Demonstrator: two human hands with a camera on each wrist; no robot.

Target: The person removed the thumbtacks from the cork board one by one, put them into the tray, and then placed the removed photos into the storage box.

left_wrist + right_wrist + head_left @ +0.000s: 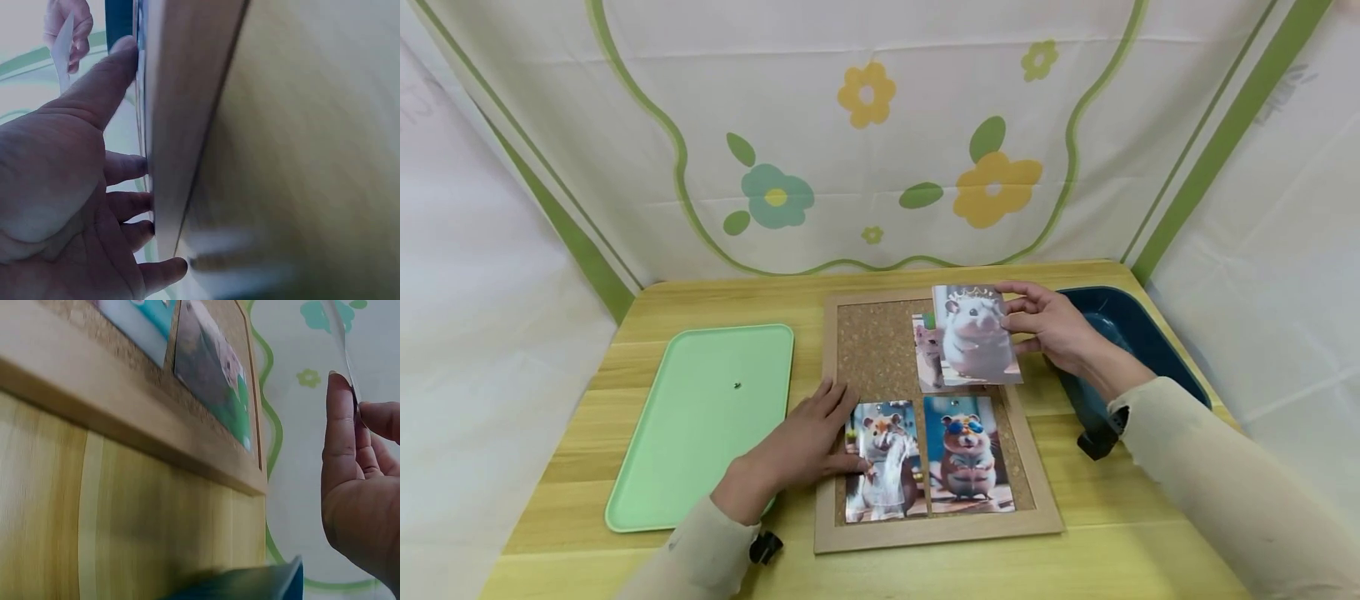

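A wood-framed cork board [876, 350] lies on the table. In the head view my right hand [1052, 325] pinches a photo card of a white hamster wearing a crown [973, 342] by its right edge. In the right wrist view this card is edge-on, off the board. It partly covers another photo [928, 367] on the board's upper right. My left hand [801, 442] rests at the board's left edge, fingers on the frame and thumb on the lower-left hamster photo [887, 492]. Beside that lies a photo of a hamster in sunglasses [967, 467], a pin at its top.
To the left lies a light green tray [700, 458] with one small pin [737, 386] on it. A dark blue bin [1138, 342] stands to the right, partly behind my right forearm. A flowered cloth [865, 167] hangs behind the table.
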